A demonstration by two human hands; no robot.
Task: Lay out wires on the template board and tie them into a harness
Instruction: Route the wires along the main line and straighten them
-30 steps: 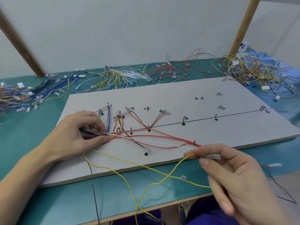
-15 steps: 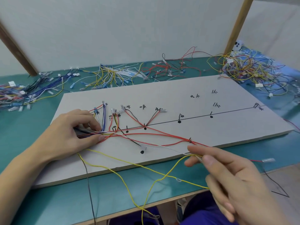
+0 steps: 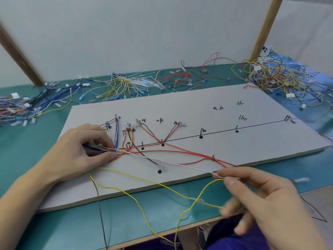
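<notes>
- Since a second ago, the right hand [image 3: 255,197] has slid along the white wire [image 3: 162,160] toward its free end; the clear connector it held then is no longer visible at the fingertips, and the camera has tipped slightly.
- Right hand: thumb and forefinger pinch the white wire just off the near edge of the board [image 3: 216,98], pulling it taut. Its lower fingers look loosely curled and are blurred; whether they also grip the yellow wire [image 3: 144,181] passing there I cannot tell.
- Left hand [image 3: 79,150]: fingers and thumb curled over the bundle [image 3: 106,150] of wire ends at the board's left part, pinning it against the surface.
- From the bundle, red wires [image 3: 180,150] fan right across the board to a peg [image 3: 213,157] near the near edge; short branches rise to connectors by the handwritten labels above the drawn line [image 3: 252,126].
- Yellow wires trail off the board's near edge over the green table [image 3: 54,230] and hang below it.
- Behind the board lie loose heaps of spare wires [image 3: 126,85].
- Step in hand, as I judge it: laying out, with the white wire being straightened for routing; no ties seem fitted yet.
- Next move likely calls for swinging the white wire up onto the drawn line, toward its marked dot, while the left hand keeps the bundle pinned so laid branches do not shift.
</notes>
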